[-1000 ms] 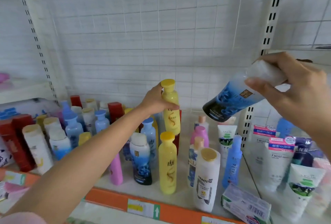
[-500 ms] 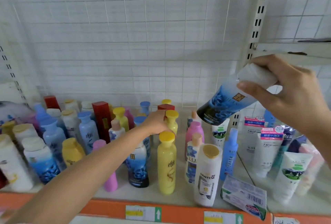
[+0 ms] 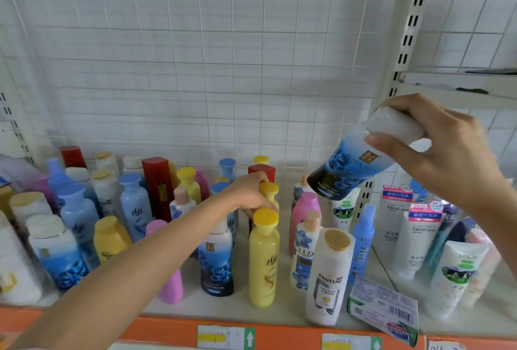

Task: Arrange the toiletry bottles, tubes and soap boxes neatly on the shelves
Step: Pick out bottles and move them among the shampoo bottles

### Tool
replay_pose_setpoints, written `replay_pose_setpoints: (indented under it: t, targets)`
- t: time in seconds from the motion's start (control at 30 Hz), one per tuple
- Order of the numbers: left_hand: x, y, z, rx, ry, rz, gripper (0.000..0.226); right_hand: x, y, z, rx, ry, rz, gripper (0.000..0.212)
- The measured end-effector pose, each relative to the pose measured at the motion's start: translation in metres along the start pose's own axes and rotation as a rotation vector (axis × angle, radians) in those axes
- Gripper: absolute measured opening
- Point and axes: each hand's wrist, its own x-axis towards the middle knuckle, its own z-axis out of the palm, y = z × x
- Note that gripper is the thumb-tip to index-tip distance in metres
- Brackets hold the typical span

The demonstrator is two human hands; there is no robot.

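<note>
My left hand (image 3: 249, 191) grips a yellow bottle (image 3: 269, 191) by its neck; that bottle stands on the shelf (image 3: 195, 306) behind another yellow bottle (image 3: 263, 258). My right hand (image 3: 444, 154) holds a blue-and-white bottle (image 3: 342, 165) by its white cap, tilted in the air above the right part of the shelf. A matching blue bottle (image 3: 216, 260) stands beside the front yellow one, partly behind my left forearm.
Many bottles crowd the shelf's left half, with red boxes (image 3: 156, 184) among them. A white Pantene bottle (image 3: 328, 277) and a soap box (image 3: 384, 309) sit near the front edge. Facial tubes (image 3: 419, 238) fill the right bay past the upright post (image 3: 405, 42).
My left hand lowered the yellow bottle from the air down onto the shelf behind the front yellow bottle. My right hand kept the blue bottle raised. The camera shifted right.
</note>
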Motion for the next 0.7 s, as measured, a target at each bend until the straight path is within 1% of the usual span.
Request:
replay_pose_setpoints:
  t: [0.07, 0.1, 0.2, 0.3, 0.4, 0.5, 0.57, 0.7]
  targets:
    - [-0.008, 0.003, -0.008, -0.102, -0.020, -0.028, 0.042, 0.002, -0.001, 0.004, 0.005, 0.009, -0.019, 0.052]
    - [-0.011, 0.005, -0.010, -0.109, -0.021, -0.027, 0.043, 0.003, -0.002, 0.006, 0.009, 0.012, -0.027, 0.051]
    - [-0.017, 0.004, -0.012, 0.012, 0.022, 0.019, 0.047, 0.007, -0.007, 0.014, 0.020, 0.004, -0.038, 0.050]
    - [-0.023, 0.005, -0.017, -0.080, 0.025, 0.056, 0.044, 0.011, -0.012, 0.023, 0.031, -0.009, -0.041, 0.048]
    - [-0.027, 0.002, -0.029, 0.010, 0.114, 0.110, 0.041, 0.017, -0.016, 0.034, 0.045, -0.016, -0.060, 0.043]
    - [-0.036, -0.003, -0.040, -0.005, 0.219, 0.173, 0.032, 0.023, -0.022, 0.043, 0.046, -0.007, -0.089, 0.048]
    - [-0.044, -0.009, -0.049, -0.063, 0.274, 0.199, 0.023, 0.027, -0.026, 0.049, 0.062, -0.006, -0.102, 0.049]
    - [-0.058, -0.028, -0.068, -0.158, 0.311, 0.198, 0.016, 0.035, -0.037, 0.063, 0.083, -0.004, -0.127, 0.048]
